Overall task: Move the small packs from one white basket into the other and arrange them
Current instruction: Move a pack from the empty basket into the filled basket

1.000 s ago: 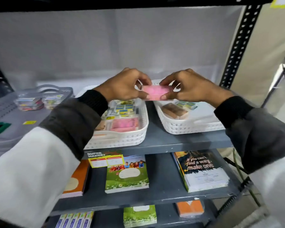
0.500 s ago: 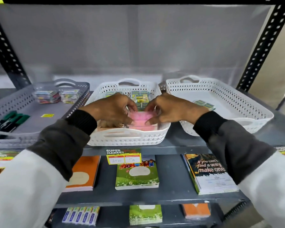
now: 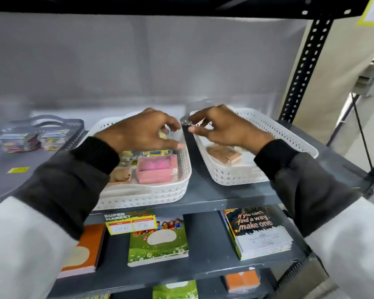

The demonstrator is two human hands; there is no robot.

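Your left hand [image 3: 143, 131] hovers over the left white basket [image 3: 177, 186], right hand [image 3: 222, 126] over the right white basket [image 3: 289, 134]; fingers curled loosely, both empty; pink packs [image 3: 154, 171] stacked in left.

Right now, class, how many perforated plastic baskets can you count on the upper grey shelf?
3: a grey perforated plastic basket at the left, a white one in the middle under the left hand, another white one at the right. None seems hidden.

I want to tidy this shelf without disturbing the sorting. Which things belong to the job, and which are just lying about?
Part of the job:
- left white basket
- right white basket
- pink packs
- brown packs
- left hand
- right hand

Just lying about:
- grey basket holding colourful packs
- green notebook
- orange notebook
- dark notebook
- price tag
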